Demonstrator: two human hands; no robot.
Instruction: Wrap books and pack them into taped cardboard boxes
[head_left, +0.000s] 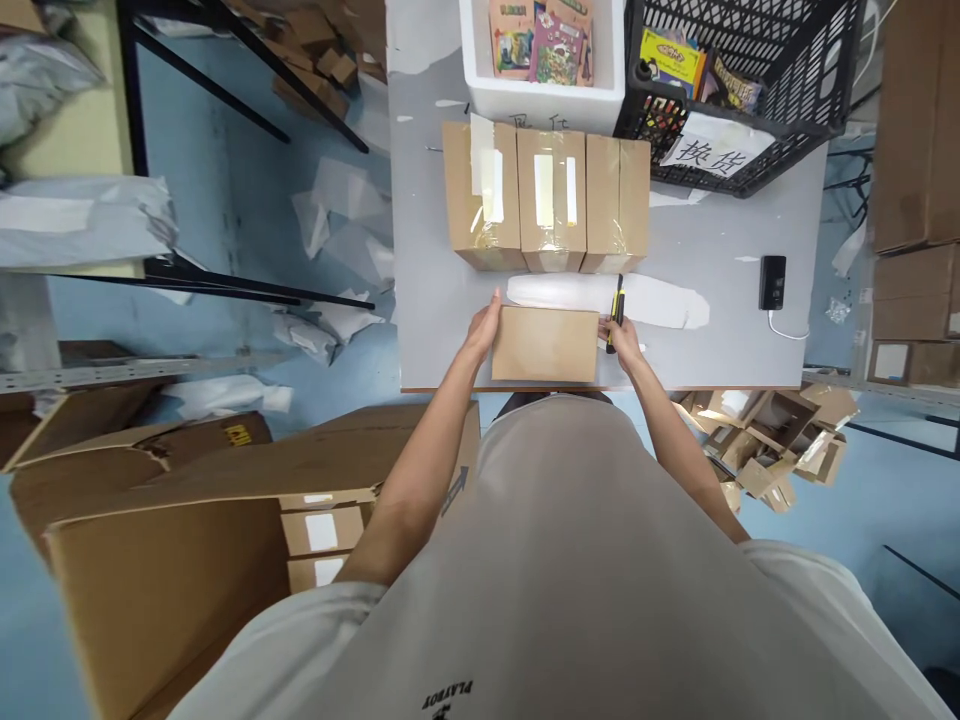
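Observation:
A small plain cardboard box [545, 344] lies at the front edge of the grey table, its upper face bare brown. My left hand [484, 325] grips it along its left side, thumb and fingers against the edge. At its right end is my right hand [624, 338], closed around a black and yellow utility knife [616, 305] that points away from me. Fingers of that hand also reach the box's right edge. Just beyond, a strip of white paper [559, 291] lies flat on the table. Three taped cardboard boxes [551, 200] stand in a row behind it.
At the back are a white foam bin [544, 103] and a black crate [750, 180], both holding colourful packets. A black power bank [772, 283] with a white cable lies right. A large open carton [172, 590] stands left below; discarded boxes [780, 440] lie right on the floor.

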